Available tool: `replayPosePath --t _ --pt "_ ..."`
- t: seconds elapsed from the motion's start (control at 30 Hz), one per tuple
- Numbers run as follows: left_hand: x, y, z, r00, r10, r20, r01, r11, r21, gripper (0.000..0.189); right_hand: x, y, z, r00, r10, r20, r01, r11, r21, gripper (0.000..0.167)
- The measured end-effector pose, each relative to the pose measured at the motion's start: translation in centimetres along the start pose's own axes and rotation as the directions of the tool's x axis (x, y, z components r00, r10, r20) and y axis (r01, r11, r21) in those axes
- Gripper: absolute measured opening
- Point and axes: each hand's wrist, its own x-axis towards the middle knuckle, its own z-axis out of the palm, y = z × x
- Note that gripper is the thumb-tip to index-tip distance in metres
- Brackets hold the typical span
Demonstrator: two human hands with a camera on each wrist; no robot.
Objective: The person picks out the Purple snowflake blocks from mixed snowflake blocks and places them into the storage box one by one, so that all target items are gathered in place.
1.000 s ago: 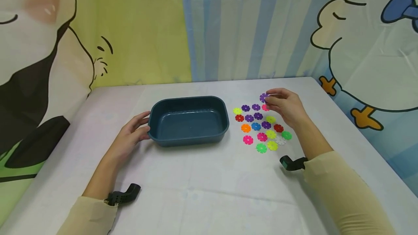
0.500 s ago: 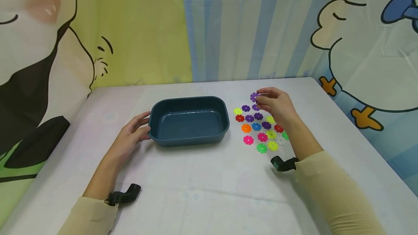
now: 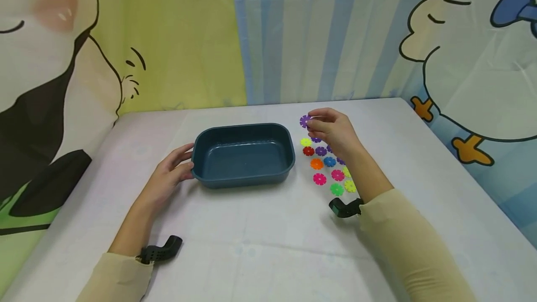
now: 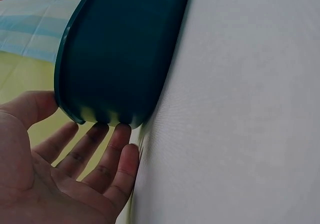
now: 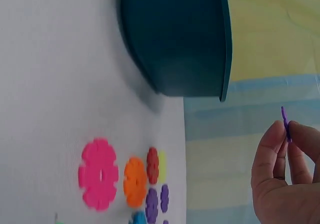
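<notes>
In the head view my right hand (image 3: 333, 129) holds a purple notched plastic disc (image 3: 304, 121) up between thumb and index finger, to the right of a dark blue-green rectangular basin (image 3: 243, 183). The right wrist view shows this disc (image 5: 285, 123) edge-on in the fingertips. My left hand (image 3: 169, 171) is at the basin's left end; in the left wrist view its extended fingers (image 4: 102, 169) touch the end wall and the thumb lies at the rim. Nothing lies inside the basin.
Several notched discs in many colours lie right of the basin, among them a pink disc (image 3: 320, 179), an orange disc (image 3: 316, 164) and a green disc (image 3: 337, 189). My right forearm hides some. Behind the white-covered table (image 3: 251, 264) hangs a printed curtain (image 3: 189, 36).
My right hand has moved left with the purple disc, from above the right part of the discs toward the basin. The left hand and basin have stayed in place.
</notes>
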Motion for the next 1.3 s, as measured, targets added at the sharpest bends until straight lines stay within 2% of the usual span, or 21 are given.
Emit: replayPosePath --t 0.47,0.63,0.97,1.3 --pt "-0.1 -0.3 -0.2 1.0 0.002 -0.005 -0.002 1.0 0.002 0.059 0.5 -0.6 4.9 0.995 -0.023 0.093 0.017 0.998 0.064 0.039" --pt "-0.1 -0.4 -0.2 1.0 -0.004 -0.006 0.004 1.0 -0.006 0.06 0.5 -1.0 6.5 0.992 -0.021 0.125 0.01 0.996 0.088 0.034" --pt "0.2 -0.2 0.0 1.0 0.007 0.0 -0.007 1.0 -0.007 0.059 0.9 -1.1 9.4 0.984 -0.019 0.179 0.001 0.995 0.101 0.035" --pt "0.0 -0.2 -0.1 1.0 0.003 0.009 -0.003 1.0 -0.026 0.06 1.3 -0.7 12.2 0.973 -0.009 0.229 -0.015 0.995 0.103 0.036"
